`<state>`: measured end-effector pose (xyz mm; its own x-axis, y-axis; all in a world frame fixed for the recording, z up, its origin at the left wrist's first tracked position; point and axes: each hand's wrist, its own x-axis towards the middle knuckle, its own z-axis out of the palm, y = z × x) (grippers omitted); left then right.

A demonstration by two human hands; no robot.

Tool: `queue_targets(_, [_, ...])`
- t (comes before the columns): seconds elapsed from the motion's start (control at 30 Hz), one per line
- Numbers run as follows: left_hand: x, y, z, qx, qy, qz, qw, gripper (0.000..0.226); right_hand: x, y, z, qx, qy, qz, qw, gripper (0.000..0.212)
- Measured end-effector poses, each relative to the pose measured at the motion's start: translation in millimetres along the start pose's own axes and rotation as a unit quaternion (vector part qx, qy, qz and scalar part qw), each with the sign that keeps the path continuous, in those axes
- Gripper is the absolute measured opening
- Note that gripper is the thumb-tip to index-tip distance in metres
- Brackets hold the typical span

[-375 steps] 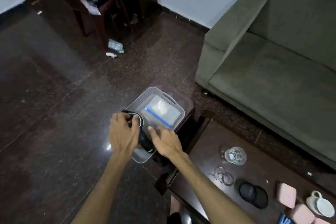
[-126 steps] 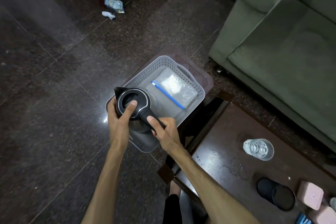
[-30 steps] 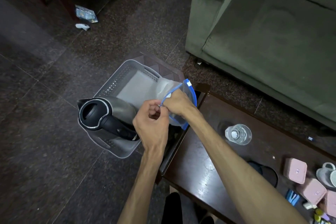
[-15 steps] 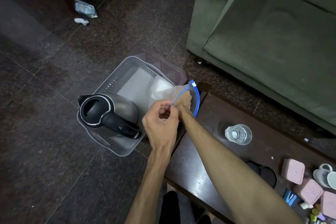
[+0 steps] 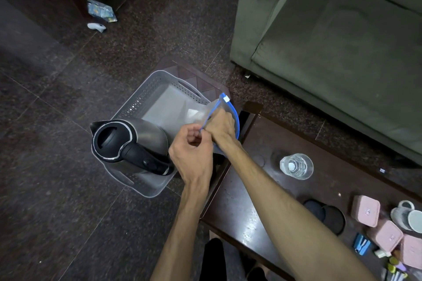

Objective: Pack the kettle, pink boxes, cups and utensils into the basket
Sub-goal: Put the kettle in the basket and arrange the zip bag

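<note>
- Currently both hands work the zip bag [image 5: 201,116] over the basket [image 5: 146,98], probably spreading its blue-edged mouth so small items can go in.
- left hand [image 5: 194,155]: fingers curled, pinching the near blue edge.
- right hand [image 5: 222,129]: closed on the far edge, pulling away.
- kettle [image 5: 130,141] stands upright in the basket's near end, handle toward the person, leaving the far half free.
- Bag holds something white; can't tell what.
- Not yet packed, well apart on the table [image 5: 239,212]: pink boxes [image 5: 365,211], a white cup [image 5: 408,215], a glass [image 5: 296,166].
</note>
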<state>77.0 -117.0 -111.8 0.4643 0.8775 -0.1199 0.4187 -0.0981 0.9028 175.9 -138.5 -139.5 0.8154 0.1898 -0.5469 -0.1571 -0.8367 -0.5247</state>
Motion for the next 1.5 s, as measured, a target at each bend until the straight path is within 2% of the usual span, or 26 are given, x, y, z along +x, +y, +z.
queue_targets(0.2, [14, 5, 2, 0.017, 0.017, -0.013, 1.000, 0.011, -25, 2, -25, 0.079, 0.073, -0.031, 0.994, 0.017])
queue_targets(0.33, [19, 6, 2, 0.032, 0.009, -0.021, 0.999, 0.013, -48, 10, -43, 0.211, 0.133, -0.040, 0.967, 0.013])
queue_targets(0.47, [29, 8, 10, 0.029, -0.015, -0.041, 0.999, 0.010, -48, 33, -61, 0.468, 0.050, 0.048, 0.881, 0.034])
queue_targets(0.57, [35, 11, 20, 0.009, -0.063, -0.050, 0.997, 0.006, -46, 50, -72, 0.528, -0.004, 0.076, 0.846, 0.032])
queue_targets(0.63, [34, 10, 28, 0.037, -0.092, -0.048, 0.994, 0.009, -47, 62, -76, 0.531, -0.026, 0.080, 0.843, 0.019])
queue_targets(0.77, [21, 7, 39, 0.135, -0.124, -0.024, 0.983, 0.014, -52, 91, -82, 0.494, -0.008, 0.095, 0.864, 0.021])
queue_targets(0.83, [16, 6, 39, 0.150, -0.113, -0.012, 0.982, 0.015, -56, 107, -87, 0.468, 0.010, 0.090, 0.879, 0.024])
queue_targets(1.07, [-2, 6, 36, 0.134, -0.067, 0.055, 0.987, 0.029, -76, 162, -103, 0.454, 0.025, 0.090, 0.886, 0.021])
queue_targets(1.17, [-6, 2, 34, 0.129, -0.058, 0.055, 0.988, 0.030, -87, 201, -109, 0.438, 0.059, 0.128, 0.888, 0.027])
queue_targets(1.37, [-27, 2, 37, 0.139, -0.045, 0.056, 0.988, 0.033, -122, 297, -124, 0.403, 0.177, 0.177, 0.880, 0.046])
queue_targets(1.43, [-34, 2, 39, 0.138, -0.044, 0.056, 0.988, 0.034, -133, 325, -129, 0.376, 0.203, 0.188, 0.885, 0.046])
queue_targets(1.5, [-38, 1, 39, 0.142, -0.049, 0.060, 0.987, 0.035, -146, 351, -134, 0.320, 0.232, 0.192, 0.898, 0.037])
